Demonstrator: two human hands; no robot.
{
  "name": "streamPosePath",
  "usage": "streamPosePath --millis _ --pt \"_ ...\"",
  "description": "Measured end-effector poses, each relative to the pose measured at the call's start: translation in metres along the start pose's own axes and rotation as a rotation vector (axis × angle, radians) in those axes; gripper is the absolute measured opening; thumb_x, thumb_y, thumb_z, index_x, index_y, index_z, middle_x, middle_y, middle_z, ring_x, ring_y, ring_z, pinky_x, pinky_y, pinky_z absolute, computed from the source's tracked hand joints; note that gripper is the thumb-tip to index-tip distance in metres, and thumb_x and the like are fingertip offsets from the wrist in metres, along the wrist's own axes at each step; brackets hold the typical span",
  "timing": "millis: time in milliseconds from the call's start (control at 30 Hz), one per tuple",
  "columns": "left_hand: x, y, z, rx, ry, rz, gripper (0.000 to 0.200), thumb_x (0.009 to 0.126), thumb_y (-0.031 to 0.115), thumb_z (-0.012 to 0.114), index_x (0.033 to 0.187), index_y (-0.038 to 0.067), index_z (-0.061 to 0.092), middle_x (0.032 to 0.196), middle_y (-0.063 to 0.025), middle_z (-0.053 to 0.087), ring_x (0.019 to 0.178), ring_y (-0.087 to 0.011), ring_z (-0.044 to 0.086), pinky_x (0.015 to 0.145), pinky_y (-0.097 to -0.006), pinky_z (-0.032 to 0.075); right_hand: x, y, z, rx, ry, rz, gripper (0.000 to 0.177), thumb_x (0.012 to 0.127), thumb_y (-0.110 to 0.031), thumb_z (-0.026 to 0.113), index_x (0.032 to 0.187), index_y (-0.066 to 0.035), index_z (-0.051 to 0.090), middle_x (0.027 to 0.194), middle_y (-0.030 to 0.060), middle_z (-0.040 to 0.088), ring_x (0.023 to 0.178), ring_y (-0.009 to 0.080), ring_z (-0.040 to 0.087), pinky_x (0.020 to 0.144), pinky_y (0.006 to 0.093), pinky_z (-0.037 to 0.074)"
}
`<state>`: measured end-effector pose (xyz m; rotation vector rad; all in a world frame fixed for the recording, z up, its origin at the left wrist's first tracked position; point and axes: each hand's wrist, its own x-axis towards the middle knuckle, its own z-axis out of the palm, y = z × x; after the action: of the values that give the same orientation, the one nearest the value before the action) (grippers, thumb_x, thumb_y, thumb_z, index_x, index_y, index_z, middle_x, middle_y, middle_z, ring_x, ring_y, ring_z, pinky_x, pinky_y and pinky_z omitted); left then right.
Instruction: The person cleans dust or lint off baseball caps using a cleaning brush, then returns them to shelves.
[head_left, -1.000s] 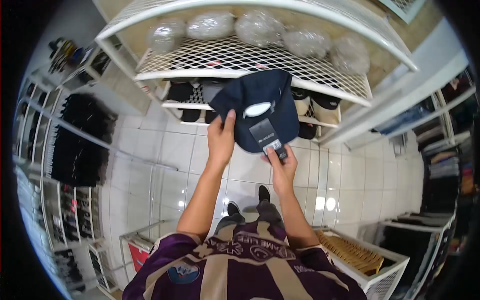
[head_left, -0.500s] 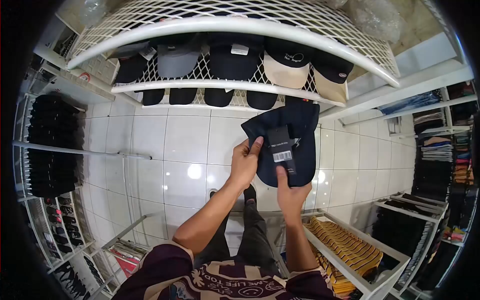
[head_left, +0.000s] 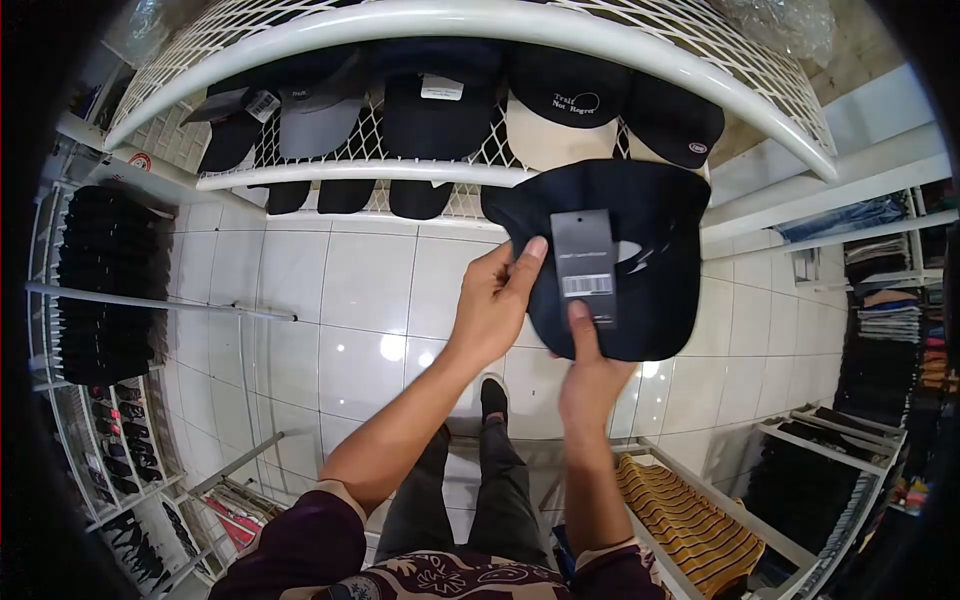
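Between my hands is a dark navy baseball cap (head_left: 665, 290), held up in front of the cap shelf. A dark hang tag (head_left: 583, 255) with a white barcode label lies over its front. My left hand (head_left: 497, 300) is closed on the cap's left edge, thumb on top. From below, my right hand (head_left: 592, 385) grips the brim, its thumb pressing the lower part of the tag. The fingers under the cap are mostly hidden.
A white mesh shelf (head_left: 470, 25) ahead carries several caps, among them a black and beige cap (head_left: 565, 110) and a grey cap (head_left: 320, 125). Black garments (head_left: 105, 285) hang at left. A striped yellow garment (head_left: 690, 525) lies on a rack at lower right.
The cap has come up closer to the camera and a little to the right, with both hands still on it. Its tag now faces me more squarely.
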<state>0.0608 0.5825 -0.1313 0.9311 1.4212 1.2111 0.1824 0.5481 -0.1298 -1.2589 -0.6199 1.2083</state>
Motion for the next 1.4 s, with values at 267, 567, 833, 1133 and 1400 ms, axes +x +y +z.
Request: streamPosePath --millis 267,567,833,1133,1400 --pt "0.054 -0.016 0.002 0.74 0.177 0.582 0.033 0.09 0.015 0.07 0.12 0.0 0.067 0.108 -0.0168 0.066 0.092 -0.031 0.064 0.073 -0.0416 0.055 0.116 -0.052 -0.016 -1.065 -0.128 -1.365 0.054 0.068 0.008 0.072 0.12 -0.003 0.068 0.096 0.0129 0.067 0.084 0.0299 0.065 0.069 0.0363 0.054" --pt "0.136 -0.031 0.025 1.039 0.211 0.97 0.054 0.075 -0.002 0.071 0.126 0.013 0.071 0.137 -0.0134 0.058 0.13 -0.0332 0.051 0.106 -0.0419 0.045 0.214 -0.073 0.072 -1.308 0.029 -1.438 0.043 0.07 -0.003 0.07 0.112 -0.013 0.065 0.106 0.0045 0.066 0.097 0.0295 0.064 0.078 0.0391 0.056" --pt "0.153 -0.05 0.028 1.022 0.189 0.974 0.051 0.08 -0.002 0.067 0.129 0.013 0.069 0.142 -0.0094 0.058 0.134 -0.0364 0.05 0.103 -0.0429 0.052 0.252 -0.063 0.094 -1.387 0.1 -1.665 0.032 0.08 -0.008 0.064 0.111 -0.016 0.071 0.104 0.0063 0.071 0.096 0.028 0.07 0.073 0.0376 0.059" --pt "0.148 -0.055 0.028 0.973 0.167 0.979 0.05 0.083 -0.002 0.067 0.131 0.011 0.066 0.144 -0.0078 0.057 0.136 -0.0368 0.049 0.107 -0.0437 0.05 0.255 -0.059 0.11 -1.372 0.028 -1.731 0.031 0.077 -0.012 0.067 0.107 -0.015 0.075 0.101 0.0057 0.071 0.093 0.0278 0.069 0.073 0.0401 0.057" --pt "0.144 -0.05 0.03 0.927 0.168 0.932 0.049 0.08 -0.003 0.067 0.128 0.01 0.068 0.142 -0.0118 0.057 0.135 -0.0376 0.048 0.112 -0.0462 0.044 0.256 -0.048 0.101 -1.273 -0.101 -1.618 0.039 0.076 -0.024 0.078 0.115 -0.017 0.074 0.109 0.0039 0.069 0.1 0.0252 0.066 0.086 0.0404 0.052"
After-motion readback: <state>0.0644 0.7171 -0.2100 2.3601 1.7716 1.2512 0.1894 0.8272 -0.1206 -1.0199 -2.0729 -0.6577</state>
